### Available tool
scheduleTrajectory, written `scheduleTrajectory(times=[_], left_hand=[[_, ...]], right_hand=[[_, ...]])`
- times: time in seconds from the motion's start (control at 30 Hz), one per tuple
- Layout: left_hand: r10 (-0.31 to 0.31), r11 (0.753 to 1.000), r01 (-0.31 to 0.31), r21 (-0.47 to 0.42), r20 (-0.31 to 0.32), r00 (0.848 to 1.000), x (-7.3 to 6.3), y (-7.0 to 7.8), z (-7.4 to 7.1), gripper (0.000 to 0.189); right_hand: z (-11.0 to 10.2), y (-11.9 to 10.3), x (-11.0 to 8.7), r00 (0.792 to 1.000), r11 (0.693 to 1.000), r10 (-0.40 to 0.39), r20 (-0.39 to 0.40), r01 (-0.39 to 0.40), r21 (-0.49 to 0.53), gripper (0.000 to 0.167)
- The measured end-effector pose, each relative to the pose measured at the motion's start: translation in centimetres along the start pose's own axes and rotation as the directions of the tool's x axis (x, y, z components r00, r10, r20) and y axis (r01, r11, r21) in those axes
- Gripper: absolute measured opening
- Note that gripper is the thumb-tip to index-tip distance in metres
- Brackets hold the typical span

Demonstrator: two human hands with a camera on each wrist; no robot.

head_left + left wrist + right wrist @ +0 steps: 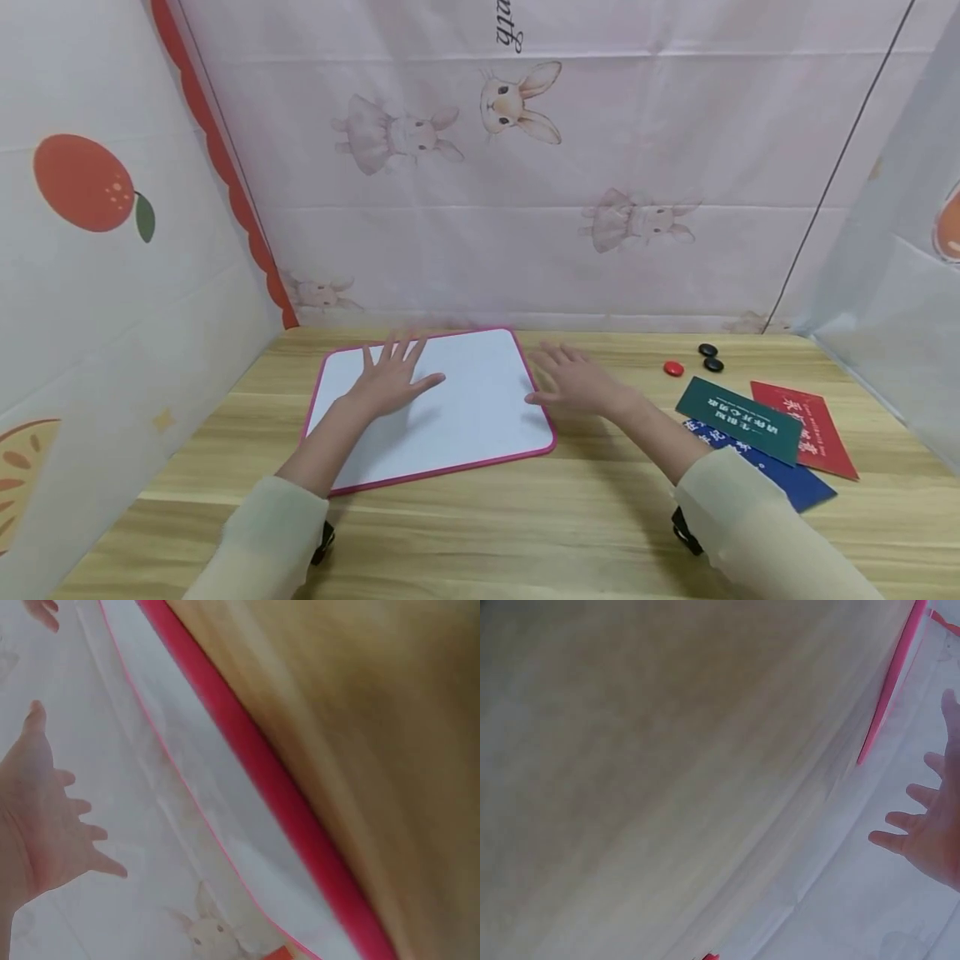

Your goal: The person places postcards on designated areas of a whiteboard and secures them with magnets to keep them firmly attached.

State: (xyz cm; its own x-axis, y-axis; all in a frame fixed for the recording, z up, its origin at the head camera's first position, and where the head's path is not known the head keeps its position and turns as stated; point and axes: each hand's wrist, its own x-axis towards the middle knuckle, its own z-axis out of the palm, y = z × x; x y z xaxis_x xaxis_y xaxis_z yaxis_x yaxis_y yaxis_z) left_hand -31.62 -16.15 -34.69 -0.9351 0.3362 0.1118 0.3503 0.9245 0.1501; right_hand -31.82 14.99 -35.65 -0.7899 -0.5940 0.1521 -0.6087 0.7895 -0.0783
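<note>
I see a left hand (386, 387) above the whiteboard (472, 417), right hand (576, 385) near its three o'clock, all fingers apart, seemingly poised; gripping would need lowering.

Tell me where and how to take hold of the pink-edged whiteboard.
Probably best by the pink rim at its left and right sides: left hand in from the left, right hand from the right. The whiteboard lies flat on the table, broad and thin, so opposite edges should grip better than its flat face.
</note>
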Motion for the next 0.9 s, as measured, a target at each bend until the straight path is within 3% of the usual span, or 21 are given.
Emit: scheduleTrajectory(times=[0.1,0.27,0.47,0.67,0.77,0.9], left_hand=[[-0.045,0.998,0.047,-0.033,0.064,0.997,-1.0,-1.0,-0.4,0.085],[-0.132,0.986,0.147,-0.075,0.173,0.976,-2.4,-2.6,-1.6,0.088],[-0.164,0.967,0.214,-0.136,0.307,0.938,-4.2,-4.1,-3.0,0.092],[-0.183,0.955,0.25,-0.156,0.352,0.918,-5.7,-5.7,-3.6,0.093],[-0.223,0.93,0.316,-0.187,0.395,0.891,-6.4,-6.2,-3.5,0.094],[-0.28,0.887,0.41,-0.212,0.459,0.843,-7.5,-6.7,-3.3,0.098]], right_hand=[[-0.1,-0.4,0.1,1.0,1.0,-0.008,0.016,0.008,0.018,0.072],[0.3,-0.7,0.6,0.998,1.0,0.01,0.068,-0.011,0.013,0.073],[0.9,-0.9,1.1,0.988,0.999,0.04,0.149,-0.044,0.024,0.074],[0.9,-1.5,1.4,0.974,0.99,0.079,0.213,-0.101,0.094,0.073],[0.7,-1.8,1.3,0.967,0.981,0.078,0.24,-0.118,0.155,0.073],[0.5,-2.1,1.3,0.955,0.972,0.049,0.293,-0.113,0.208,0.072]])
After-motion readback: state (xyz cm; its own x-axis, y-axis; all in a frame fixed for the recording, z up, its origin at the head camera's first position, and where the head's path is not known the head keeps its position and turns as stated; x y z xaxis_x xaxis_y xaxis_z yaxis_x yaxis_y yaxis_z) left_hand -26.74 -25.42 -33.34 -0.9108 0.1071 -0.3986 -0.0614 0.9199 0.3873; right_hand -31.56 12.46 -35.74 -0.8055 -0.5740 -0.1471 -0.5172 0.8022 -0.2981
